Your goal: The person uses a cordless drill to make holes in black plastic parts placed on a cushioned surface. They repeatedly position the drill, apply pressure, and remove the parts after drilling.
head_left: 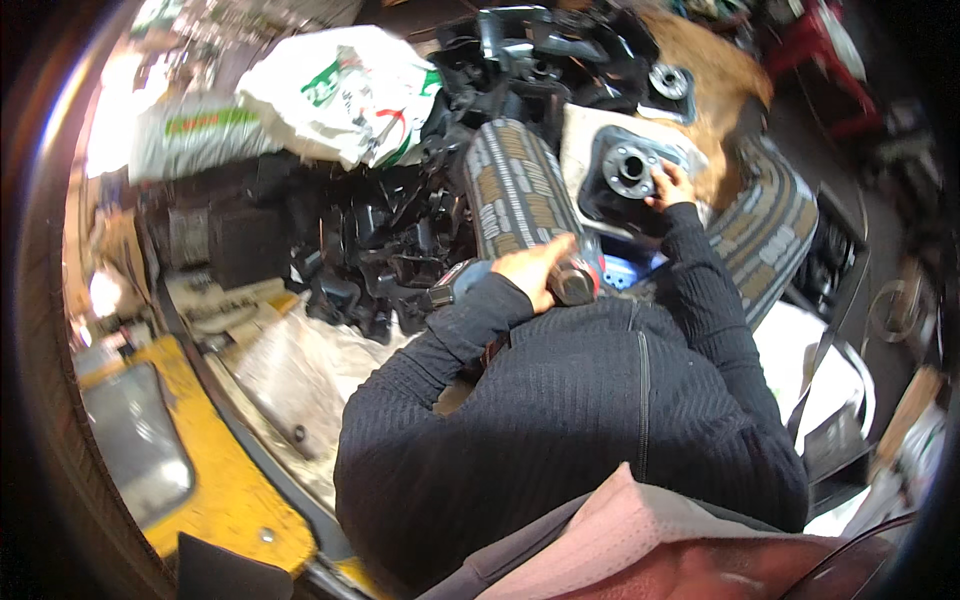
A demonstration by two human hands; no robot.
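Note:
My left hand [535, 268] grips the body of a dark power tool [572, 281] with a red and black casing, held over my lap. My right hand [670, 187] reaches forward and rests its fingers on the edge of a black round rubber-and-metal mount [628, 168] with a steel hub in its middle. That mount lies on a pale cloth [578, 135] on a patterned cushion. Both arms wear a dark ribbed sweater.
A heap of black moulded parts [380, 240] fills the space ahead and left. White printed sacks [345, 90] lie beyond it. A second mount [668, 80] sits farther back. A yellow panel [215, 480] runs along the lower left, a patterned cushion [765, 230] at right.

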